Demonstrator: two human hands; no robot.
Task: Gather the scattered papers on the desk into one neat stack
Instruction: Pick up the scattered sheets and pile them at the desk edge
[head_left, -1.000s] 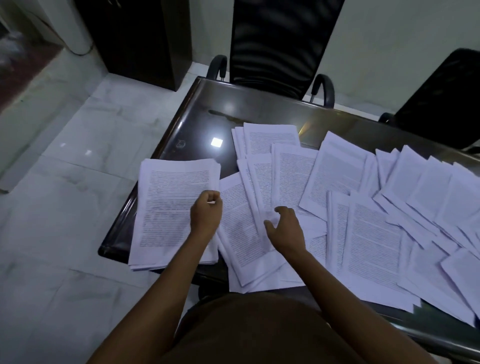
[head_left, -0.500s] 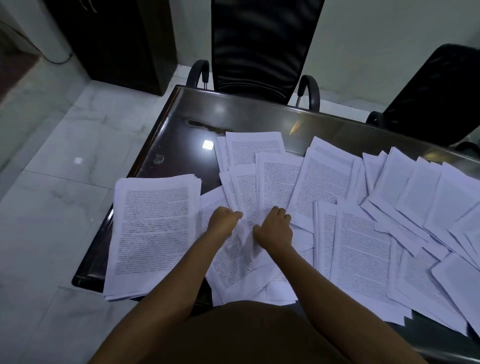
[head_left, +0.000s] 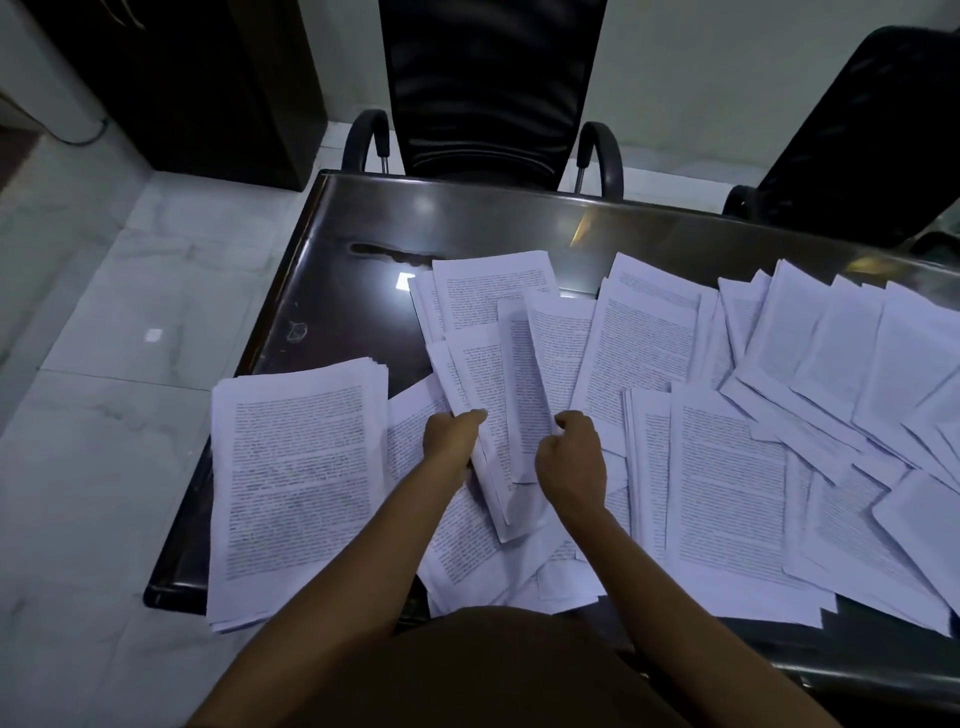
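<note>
where they lie overlapped | papers (head_left: 727, 467): white, densely printed

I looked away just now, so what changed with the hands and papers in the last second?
The left hand came off the stack and moved right; the right hand closed in. Both now grip a bunch of loose sheets between them. The stack and the papers spread to the right stayed put.
</note>
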